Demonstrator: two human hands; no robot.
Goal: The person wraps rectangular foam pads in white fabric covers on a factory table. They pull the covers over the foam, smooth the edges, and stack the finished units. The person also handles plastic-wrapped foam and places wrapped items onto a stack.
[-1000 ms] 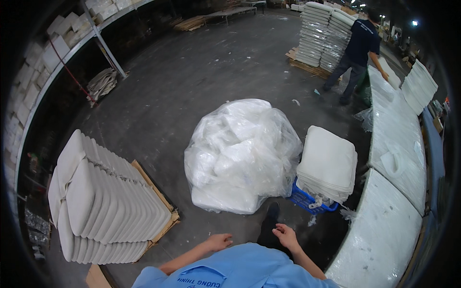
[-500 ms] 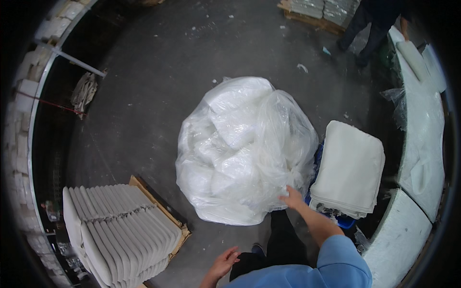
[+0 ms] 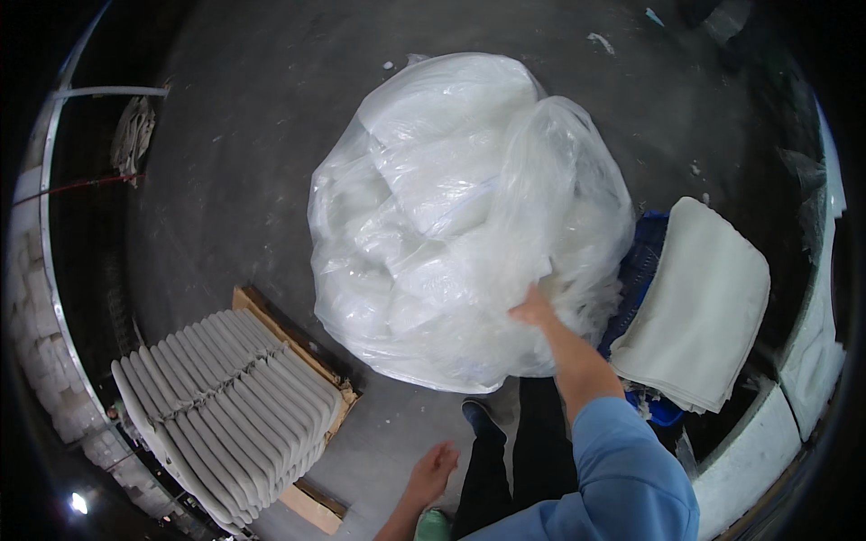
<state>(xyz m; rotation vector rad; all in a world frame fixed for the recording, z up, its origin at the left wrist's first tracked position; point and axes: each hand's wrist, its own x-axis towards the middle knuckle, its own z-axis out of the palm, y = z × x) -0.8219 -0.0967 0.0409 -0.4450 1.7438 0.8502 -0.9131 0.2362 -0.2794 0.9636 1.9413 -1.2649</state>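
Note:
A big, clear plastic bag (image 3: 433, 198) stuffed with white, soft-looking material lies bunched on the floor ahead of me. My right hand (image 3: 534, 308) reaches to its near right side. Its fingers are closed on the bag's film, and the fingertips are partly hidden in the folds. Down by my leg hangs my left hand (image 3: 435, 471), empty, with its fingers loosely bent and apart, touching nothing.
Right of the bag, a stack of off-white padded sheets (image 3: 699, 307) rests on a blue crate (image 3: 642, 270). Grey padded pieces (image 3: 239, 406) stand in a row on a cardboard-edged base (image 3: 293, 338) at left. White slabs (image 3: 753, 460) line the far right.
My right hand has moved further over the bag and closed on its film. The view has shifted nearer the bag, and the person at the back right is no longer visible.

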